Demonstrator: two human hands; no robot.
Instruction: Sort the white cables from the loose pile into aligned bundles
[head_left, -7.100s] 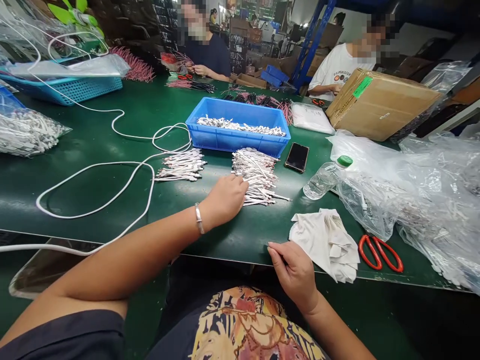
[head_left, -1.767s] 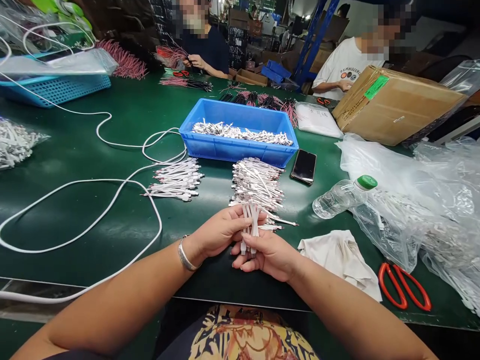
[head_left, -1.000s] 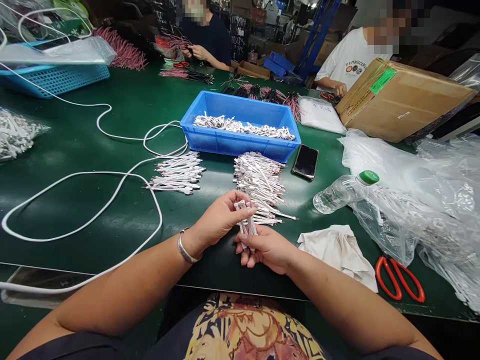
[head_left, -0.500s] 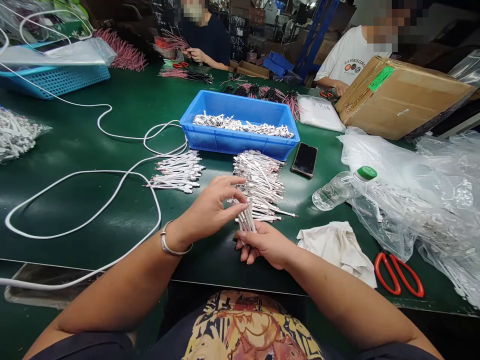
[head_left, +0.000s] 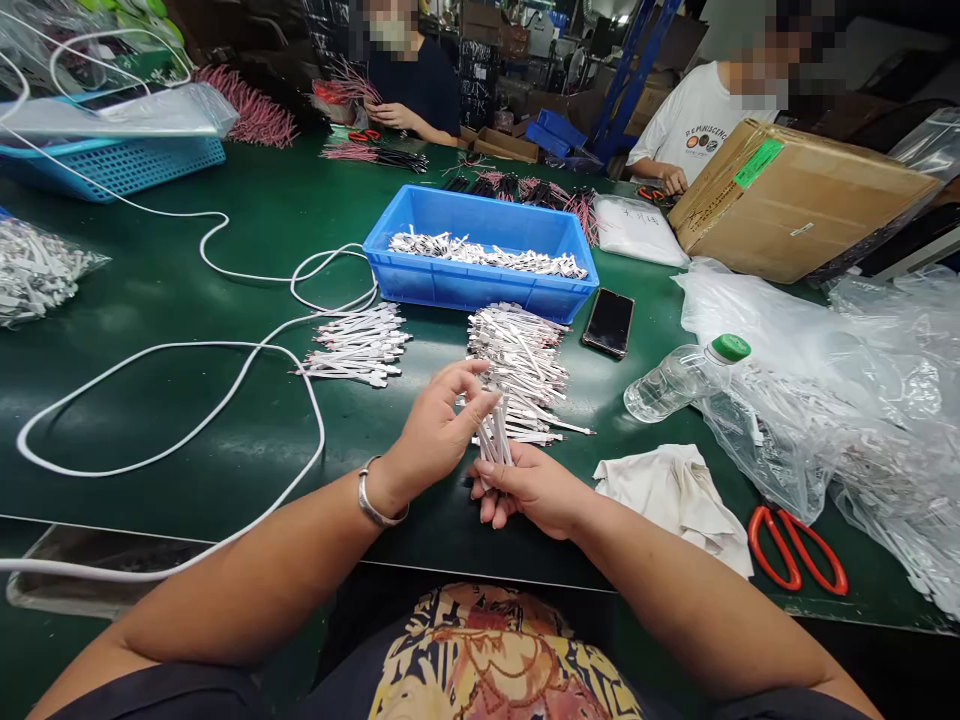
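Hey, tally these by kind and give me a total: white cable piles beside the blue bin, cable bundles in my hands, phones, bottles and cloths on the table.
White cable piles: 2
Cable bundle in right hand: 1
Phone: 1
Bottle: 1
Cloth: 1
Total: 6

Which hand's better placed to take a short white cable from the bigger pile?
Likely the left hand: it's closer to the bigger pile of short white cables, while the right hand is closed around a bundle of white cables.

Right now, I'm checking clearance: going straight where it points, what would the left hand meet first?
The left hand would likely meet the larger pile of white leads first, though depth is unclear.
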